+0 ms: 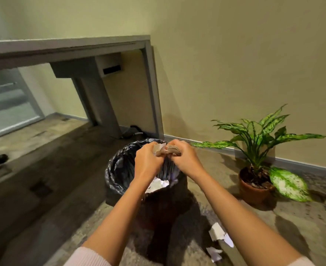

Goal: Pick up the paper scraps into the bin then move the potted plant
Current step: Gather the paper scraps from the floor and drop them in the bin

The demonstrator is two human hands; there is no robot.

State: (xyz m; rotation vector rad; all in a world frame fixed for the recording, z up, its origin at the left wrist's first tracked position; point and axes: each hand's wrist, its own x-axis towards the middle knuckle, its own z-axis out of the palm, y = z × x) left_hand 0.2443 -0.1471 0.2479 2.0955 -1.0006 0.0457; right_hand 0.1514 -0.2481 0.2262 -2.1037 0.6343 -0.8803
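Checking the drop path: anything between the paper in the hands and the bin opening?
Nothing visible. The left hand and right hand hold the crumpled paper over the bin, whose bag-lined mouth is open, with only white scraps lying inside.

Pale pink fabric covers the upper arms, showing only at the bottom edge of the view. The left sleeve (85, 256) and the right sleeve (300, 263) end near the elbows, leaving the left forearm (120, 212) and right forearm (235, 208) bare down to the left hand (147, 160) and right hand (185, 159). The cloth looks soft and plain — its weave is too blurred to tell.
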